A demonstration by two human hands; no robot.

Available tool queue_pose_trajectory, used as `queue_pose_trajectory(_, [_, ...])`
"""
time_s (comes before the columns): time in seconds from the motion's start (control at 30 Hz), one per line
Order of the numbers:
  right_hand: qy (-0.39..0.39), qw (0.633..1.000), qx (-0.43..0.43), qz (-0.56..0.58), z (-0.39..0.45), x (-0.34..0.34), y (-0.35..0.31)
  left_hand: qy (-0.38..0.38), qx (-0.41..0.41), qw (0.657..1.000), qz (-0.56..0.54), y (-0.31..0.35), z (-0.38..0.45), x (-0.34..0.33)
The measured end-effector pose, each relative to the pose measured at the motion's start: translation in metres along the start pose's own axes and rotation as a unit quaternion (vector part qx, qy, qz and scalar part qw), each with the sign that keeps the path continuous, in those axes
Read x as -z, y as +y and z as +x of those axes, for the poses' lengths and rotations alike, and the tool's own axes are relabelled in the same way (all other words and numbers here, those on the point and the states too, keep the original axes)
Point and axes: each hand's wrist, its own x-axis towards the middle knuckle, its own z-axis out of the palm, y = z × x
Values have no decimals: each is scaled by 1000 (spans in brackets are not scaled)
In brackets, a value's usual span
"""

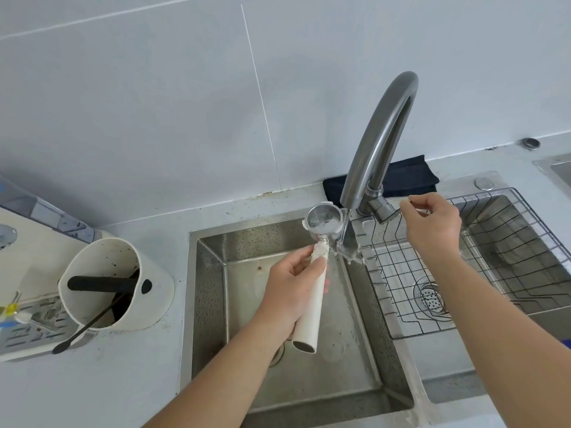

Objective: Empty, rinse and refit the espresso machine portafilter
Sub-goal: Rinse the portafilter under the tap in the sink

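My left hand (290,282) grips the white handle of the portafilter (312,301) over the left sink basin (247,335). Its metal basket (324,220) sits tilted under the spout of the faucet (380,134), with water pooling in it and spilling over the right side. My right hand (432,227) hovers at the end of the faucet lever (383,211), thumb and forefinger pinched together. Whether they touch the lever I cannot tell.
A white knock box (123,304) with a black bar stands on the counter at left, a black-handled brush (83,329) leaning in it. The espresso machine's drip tray (27,332) is at far left. A wire rack (482,261) fills the right basin. A dark cloth (411,177) lies behind the faucet.
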Motion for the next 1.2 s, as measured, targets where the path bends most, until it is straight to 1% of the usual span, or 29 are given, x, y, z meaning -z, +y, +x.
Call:
queue_pose_trajectory(0.2, [-3, 1000, -2, 4, 0, 0, -1, 29, 73, 994, -80, 5, 14, -20])
queue_pose_trajectory(0.43, [-8, 1000, 0, 2, -1, 1, -3, 24, 111, 987, -117, 11, 32, -41])
queue_pose_trajectory(0.77, [-9, 1000, -3, 0, -1, 2, -4, 41, 166, 972, -160, 25, 49, -56])
queue_pose_trajectory(1.07, [-12, 1000, -8, 10, -1, 2, -3, 13, 216, 972, -95, 23, 43, -51])
queue_pose_trajectory(1.2, [-11, 1000, -8, 8, -1, 2, -3, 4, 222, 974, -54, 24, 36, -44])
